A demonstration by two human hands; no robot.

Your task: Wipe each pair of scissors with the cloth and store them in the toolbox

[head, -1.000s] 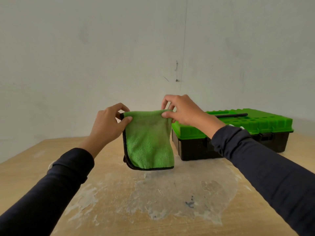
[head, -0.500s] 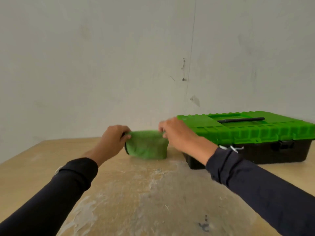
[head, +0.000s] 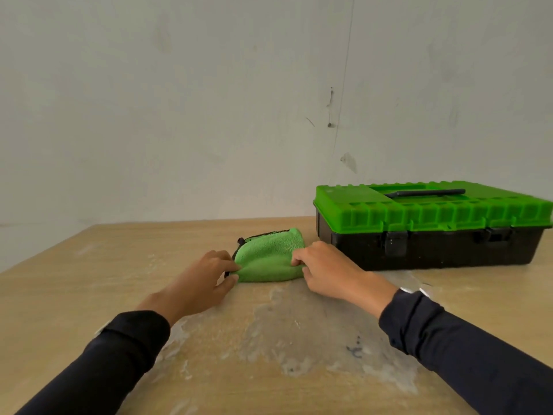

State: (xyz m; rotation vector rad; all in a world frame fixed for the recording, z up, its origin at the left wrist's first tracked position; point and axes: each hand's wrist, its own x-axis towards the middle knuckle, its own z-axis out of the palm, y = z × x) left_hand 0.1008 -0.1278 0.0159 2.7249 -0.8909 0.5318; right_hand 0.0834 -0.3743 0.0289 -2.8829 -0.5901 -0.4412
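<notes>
A folded green cloth [head: 267, 259] with a black hem lies on the wooden table [head: 89, 265], just left of the toolbox. My left hand [head: 200, 283] pinches the cloth's near left corner. My right hand [head: 324, 271] pinches its near right edge. The toolbox [head: 431, 226] has a black body and a green lid, and the lid is closed with both latches down. No scissors are in view.
A grey-white wall stands close behind the table's far edge. A pale worn patch [head: 299, 333] covers the tabletop in front of me. The table's left edge runs diagonally at the far left.
The cloth hung in the air between both hands; they have lowered it onto the table beside the toolbox, still pinching its corners. My view has shifted left.
</notes>
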